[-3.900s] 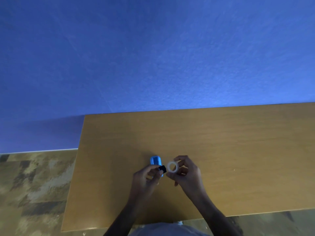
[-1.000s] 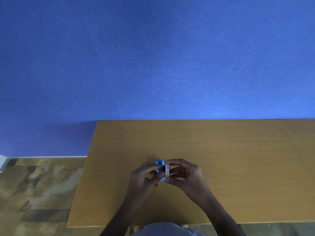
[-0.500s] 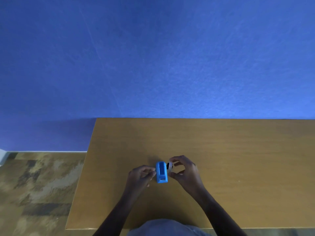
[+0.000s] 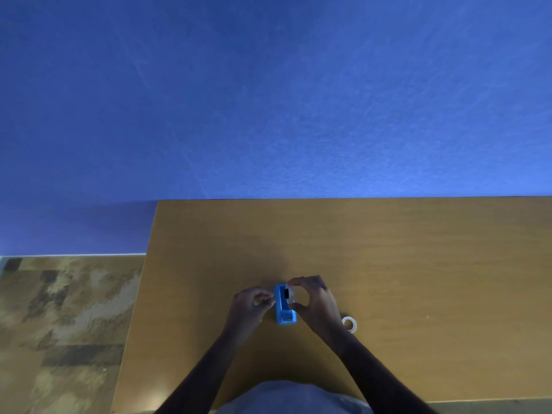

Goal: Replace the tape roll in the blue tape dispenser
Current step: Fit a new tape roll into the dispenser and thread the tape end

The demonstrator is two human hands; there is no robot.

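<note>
Far left there was a patchy brown-and-tan floor (image 4: 68, 324), mottled like worn carpet or stone, under a flat, matte blue wall (image 4: 268, 100). Then came the wooden table (image 4: 418, 264), smooth orange-brown laminate with faint grain and a sharp straight left edge.

The left hand (image 4: 251, 304) was curled, fingertips pressed together right against the left side of the blue tape dispenser (image 4: 283, 306); couldn't tell if it was actually pinching anything. The dispenser sat on the table near the front edge, between both hands: a small boxy plastic thing, glossy blue, long axis pointing away from the person, with a pale slot at its near end.

The right hand (image 4: 313, 300) was pinching a whitish translucent tape roll (image 4: 291, 295) on a black hub, held at the dispenser's top right side.

Further right, another small pale ring of tape (image 4: 350, 323) lay flat on the wood just beside the right wrist.
</note>
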